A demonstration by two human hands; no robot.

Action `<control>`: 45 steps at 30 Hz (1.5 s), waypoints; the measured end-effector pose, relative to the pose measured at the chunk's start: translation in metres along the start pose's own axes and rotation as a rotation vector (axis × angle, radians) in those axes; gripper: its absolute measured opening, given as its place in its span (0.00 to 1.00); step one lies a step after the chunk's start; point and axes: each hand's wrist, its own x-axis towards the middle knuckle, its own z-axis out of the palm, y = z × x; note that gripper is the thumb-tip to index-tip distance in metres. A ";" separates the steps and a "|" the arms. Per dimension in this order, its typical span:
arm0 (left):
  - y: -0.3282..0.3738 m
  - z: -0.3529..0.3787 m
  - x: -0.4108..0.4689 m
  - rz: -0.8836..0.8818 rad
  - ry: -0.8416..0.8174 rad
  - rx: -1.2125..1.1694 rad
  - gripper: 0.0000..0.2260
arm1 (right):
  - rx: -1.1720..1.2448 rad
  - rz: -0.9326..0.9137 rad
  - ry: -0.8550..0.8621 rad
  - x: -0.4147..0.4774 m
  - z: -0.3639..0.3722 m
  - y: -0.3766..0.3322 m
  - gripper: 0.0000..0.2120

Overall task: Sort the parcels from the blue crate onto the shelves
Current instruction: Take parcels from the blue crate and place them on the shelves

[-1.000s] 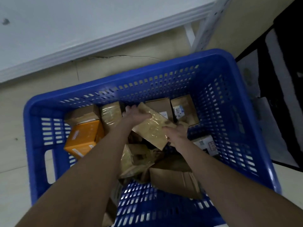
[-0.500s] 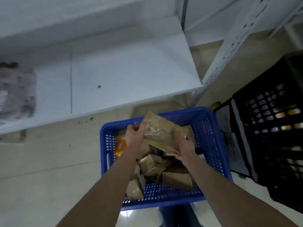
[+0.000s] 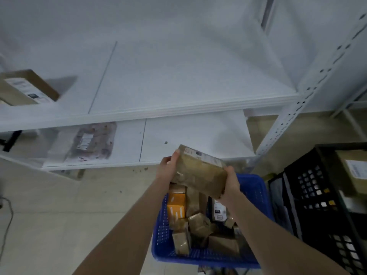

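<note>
brown parcel [image 3: 198, 173], wrapped in glossy tape with a white label [image 3: 200, 155] on its far end, is held above the blue crate [image 3: 256, 187] between a person's two bare hands, near the front edge of the lower shelf [image 3: 188, 139]. the left hand [image 3: 166, 167] holds the parcel's far left corner and the right hand [image 3: 231, 183] clasps its near right end; each grip is clamped on the parcel. below, the crate stands on the pale tiled floor [image 3: 59, 215] and holds more parcels [image 3: 198, 225] packed close together, with an orange box [image 3: 175, 205] against its left wall. white metal shelving rises beyond: the upper shelf [image 3: 178, 86] carries a brown carton [image 3: 27, 88] with a white label at the far left, and the lower shelf carries a soft patterned bag [image 3: 91, 143], well apart from the held parcel. a perforated white upright [image 3: 297, 106] stands at the right, and a black crate [image 3: 317, 195] sits just beside the blue one.
</note>
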 end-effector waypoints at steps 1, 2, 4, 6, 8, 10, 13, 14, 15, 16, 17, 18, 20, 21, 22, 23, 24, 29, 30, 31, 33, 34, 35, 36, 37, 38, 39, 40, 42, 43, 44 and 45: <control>0.007 -0.006 -0.008 -0.017 -0.001 -0.003 0.25 | -0.034 -0.028 -0.006 -0.010 0.004 0.002 0.28; 0.014 -0.013 -0.015 -0.029 0.001 -0.009 0.26 | -0.067 -0.051 -0.022 -0.020 0.008 0.003 0.24; 0.028 -0.028 -0.028 -0.024 0.012 -0.041 0.25 | -0.147 -0.072 -0.076 -0.038 0.014 0.002 0.20; 0.043 -0.043 -0.039 0.026 0.017 -0.087 0.21 | -0.246 -0.094 -0.093 -0.052 0.017 -0.003 0.19; 0.060 -0.059 -0.049 0.070 -0.011 -0.118 0.17 | -0.339 -0.134 -0.072 -0.062 0.021 -0.012 0.25; 0.072 -0.072 -0.060 0.102 -0.049 -0.142 0.13 | -0.365 -0.110 -0.084 -0.072 0.024 -0.019 0.33; 0.081 -0.084 -0.072 0.171 -0.078 -0.175 0.11 | -0.389 -0.004 -0.232 -0.089 0.032 -0.027 0.34; 0.082 -0.086 -0.076 0.187 -0.095 -0.167 0.12 | -0.391 0.005 -0.288 -0.093 0.035 -0.028 0.32; 0.082 -0.088 -0.079 0.190 -0.120 -0.147 0.14 | -0.393 -0.005 -0.322 -0.097 0.037 -0.029 0.29; 0.083 -0.090 -0.082 0.179 -0.146 -0.114 0.16 | -0.391 -0.029 -0.332 -0.100 0.039 -0.030 0.27; 0.083 -0.093 -0.084 0.157 -0.168 -0.075 0.17 | -0.385 -0.058 -0.329 -0.103 0.041 -0.032 0.25; 0.083 -0.096 -0.087 0.128 -0.183 -0.038 0.18 | -0.378 -0.087 -0.329 -0.105 0.041 -0.035 0.24; 0.084 -0.104 -0.092 0.085 -0.205 0.004 0.19 | -0.396 -0.134 -0.372 -0.110 0.042 -0.041 0.23; 0.085 -0.107 -0.094 0.077 -0.210 0.012 0.21 | -0.407 -0.150 -0.399 -0.112 0.043 -0.044 0.23; 0.084 -0.108 -0.096 0.075 -0.208 0.010 0.22 | -0.408 -0.169 -0.412 -0.114 0.045 -0.045 0.22; 0.083 -0.108 -0.097 0.075 -0.199 -0.007 0.23 | -0.394 -0.183 -0.412 -0.115 0.046 -0.046 0.21; 0.081 -0.106 -0.098 0.076 -0.177 -0.042 0.25 | -0.387 -0.193 -0.398 -0.117 0.048 -0.045 0.22; 0.073 -0.079 -0.111 0.055 -0.128 -0.347 0.31 | -0.532 -0.070 -0.393 -0.125 0.060 -0.021 0.46; 0.071 -0.073 -0.114 0.055 -0.154 -0.377 0.32 | -0.522 -0.033 -0.456 -0.127 0.064 -0.013 0.45; 0.069 -0.067 -0.117 0.060 -0.183 -0.387 0.32 | -0.505 -0.013 -0.518 -0.130 0.068 -0.008 0.43; 0.066 -0.061 -0.119 0.081 -0.214 -0.365 0.34 | -0.468 -0.025 -0.572 -0.133 0.072 -0.002 0.39; 0.066 -0.062 -0.119 0.093 -0.202 -0.346 0.36 | -0.456 -0.048 -0.573 -0.134 0.071 -0.003 0.34; 0.066 -0.064 -0.119 0.106 -0.166 -0.324 0.38 | -0.446 -0.063 -0.566 -0.135 0.071 -0.005 0.29; 0.067 -0.067 -0.118 0.122 -0.115 -0.296 0.39 | -0.437 -0.069 -0.561 -0.136 0.069 -0.009 0.25; 0.069 -0.072 -0.116 0.144 -0.068 -0.267 0.38 | -0.437 -0.076 -0.558 -0.138 0.068 -0.013 0.22; 0.071 -0.076 -0.116 0.175 -0.036 -0.245 0.34 | -0.452 -0.093 -0.555 -0.139 0.067 -0.017 0.20; 0.074 -0.079 -0.117 0.208 -0.021 -0.227 0.28 | -0.479 -0.119 -0.552 -0.140 0.066 -0.021 0.19; 0.076 -0.081 -0.119 0.230 -0.018 -0.210 0.23 | -0.513 -0.145 -0.551 -0.141 0.066 -0.023 0.18; 0.081 -0.080 -0.122 0.236 -0.020 -0.181 0.20 | -0.586 -0.177 -0.550 -0.144 0.067 -0.026 0.19; 0.083 -0.079 -0.124 0.233 -0.017 -0.174 0.20 | -0.617 -0.182 -0.548 -0.145 0.067 -0.027 0.21; 0.084 -0.078 -0.125 0.236 -0.013 -0.170 0.20 | -0.641 -0.183 -0.549 -0.147 0.067 -0.027 0.22; 0.085 -0.077 -0.126 0.241 -0.009 -0.168 0.20 | -0.652 -0.183 -0.552 -0.149 0.067 -0.028 0.23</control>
